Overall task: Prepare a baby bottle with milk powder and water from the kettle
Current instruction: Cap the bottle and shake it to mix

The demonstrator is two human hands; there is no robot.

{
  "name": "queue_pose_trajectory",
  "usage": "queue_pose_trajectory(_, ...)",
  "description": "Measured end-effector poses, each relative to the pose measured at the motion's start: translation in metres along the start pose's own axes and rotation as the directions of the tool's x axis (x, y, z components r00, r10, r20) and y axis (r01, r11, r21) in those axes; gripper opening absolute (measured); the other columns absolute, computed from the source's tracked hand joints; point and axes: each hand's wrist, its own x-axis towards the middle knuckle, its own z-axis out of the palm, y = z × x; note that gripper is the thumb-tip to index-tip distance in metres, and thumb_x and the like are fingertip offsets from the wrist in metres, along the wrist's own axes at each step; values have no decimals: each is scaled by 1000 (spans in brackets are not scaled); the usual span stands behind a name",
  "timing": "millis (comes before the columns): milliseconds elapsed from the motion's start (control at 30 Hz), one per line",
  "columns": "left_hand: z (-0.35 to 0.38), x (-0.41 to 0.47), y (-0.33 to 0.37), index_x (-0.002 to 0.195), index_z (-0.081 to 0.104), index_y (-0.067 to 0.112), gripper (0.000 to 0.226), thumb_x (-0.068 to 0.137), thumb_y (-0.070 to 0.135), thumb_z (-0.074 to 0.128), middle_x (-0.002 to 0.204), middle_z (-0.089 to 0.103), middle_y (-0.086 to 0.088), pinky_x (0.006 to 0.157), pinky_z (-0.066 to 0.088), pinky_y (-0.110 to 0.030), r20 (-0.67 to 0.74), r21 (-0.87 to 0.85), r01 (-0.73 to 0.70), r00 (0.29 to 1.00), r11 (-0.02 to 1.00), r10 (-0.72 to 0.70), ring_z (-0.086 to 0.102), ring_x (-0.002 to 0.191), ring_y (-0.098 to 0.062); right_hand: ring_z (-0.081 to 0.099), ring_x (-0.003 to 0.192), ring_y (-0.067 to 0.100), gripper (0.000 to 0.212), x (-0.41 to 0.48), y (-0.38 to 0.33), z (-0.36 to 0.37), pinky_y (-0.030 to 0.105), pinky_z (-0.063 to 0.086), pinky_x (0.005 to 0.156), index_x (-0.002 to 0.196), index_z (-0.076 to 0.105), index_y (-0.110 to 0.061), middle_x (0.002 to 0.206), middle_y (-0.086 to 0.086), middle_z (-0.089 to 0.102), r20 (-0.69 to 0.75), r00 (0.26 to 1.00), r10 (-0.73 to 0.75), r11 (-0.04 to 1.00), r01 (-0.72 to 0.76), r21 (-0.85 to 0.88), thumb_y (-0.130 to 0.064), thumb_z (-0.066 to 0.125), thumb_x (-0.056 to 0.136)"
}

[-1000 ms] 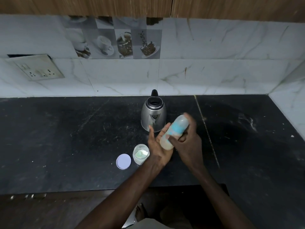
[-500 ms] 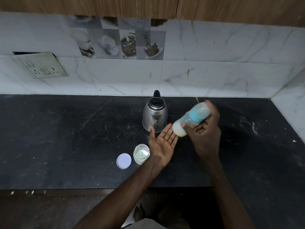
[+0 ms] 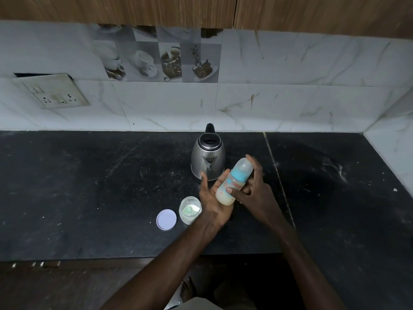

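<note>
My right hand (image 3: 257, 189) grips a capped baby bottle (image 3: 232, 183) with a blue collar and milky liquid at its bottom. The bottle is tilted, cap pointing up and to the right. Its base rests against the palm of my left hand (image 3: 212, 198), which is spread flat, fingers apart. A steel kettle (image 3: 207, 157) with a black lid stands on the black counter (image 3: 89, 186) just behind both hands. To the left of my left wrist sits an open jar of milk powder (image 3: 190, 210), and its round pale lid (image 3: 166, 219) lies flat beside it.
Marble wall tiles rise behind the counter, with a socket plate (image 3: 52, 91) at the left. A side wall (image 3: 395, 148) closes the counter on the right. The counter's front edge (image 3: 89, 258) runs below the jar.
The bottle swung away up and to the right half a second ago, then came back down; its base now meets my open left palm again.
</note>
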Motion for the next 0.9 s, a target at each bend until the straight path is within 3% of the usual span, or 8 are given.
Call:
queue_pose_trajectory(133,2,-6,-1,146,54,-2,95,91,75,52,145,60,-26,119,44,-46,24,55,-7,1000,998,6,56,139,-39,76,91,14,105,5,0,-10,40,65,81,155,24,-58,118,-18,71,-5,999,-54,998,54,-29,-51,91,74)
queue_pose_trajectory(200,2,-7,-3,144,56,-2,95,90,75,51,144,62,-25,117,46,-43,-4,103,-32,999,994,32,58,136,-36,76,100,11,104,7,-3,-17,33,65,82,154,28,-55,126,-24,67,-163,984,-70,996,77,36,-50,92,72)
queue_pose_trajectory(300,1,-6,0,141,60,1,94,86,77,52,140,67,-18,118,44,-39,-50,176,-53,997,983,63,61,135,-29,72,113,3,101,2,-8,-8,21,62,85,153,29,-53,130,-35,61,-508,861,-16,967,142,210,-50,91,74)
queue_pose_trajectory(433,0,-3,-3,140,59,-2,93,88,74,54,143,63,-23,118,44,-46,-39,146,-29,999,989,35,56,139,-38,74,102,6,100,-9,-16,4,27,62,82,145,28,-63,127,-18,68,-321,947,-23,999,34,27,-49,92,70)
queue_pose_trajectory(567,-2,0,-2,141,62,3,92,90,79,47,142,66,-14,123,38,-39,-33,196,-51,998,979,59,60,138,-27,74,108,5,91,-5,-16,-8,39,68,79,146,32,-58,126,-22,67,-646,749,148,954,65,294,-62,87,73)
queue_pose_trajectory(700,-1,-3,-7,138,61,0,90,90,76,51,143,64,-20,121,41,-47,-51,157,-8,999,988,16,56,139,-37,77,92,5,93,-15,-11,16,30,65,72,149,33,-50,118,-14,72,-374,914,159,979,-96,181,-41,89,75)
queue_pose_trajectory(833,-1,-2,-6,143,58,0,95,87,77,54,143,65,-17,112,49,-41,-21,162,-44,999,986,48,61,136,-30,72,100,-5,96,-7,-2,11,29,66,83,152,32,-47,122,-17,69,-549,811,205,966,-78,246,-47,87,74)
queue_pose_trajectory(900,-4,-1,-7,143,57,-1,95,85,75,57,143,64,-22,118,45,-47,-14,107,-27,999,994,29,57,138,-36,72,97,-6,97,-9,-7,16,19,62,81,152,33,-48,122,-12,71,-434,887,158,983,-101,153,-51,88,72)
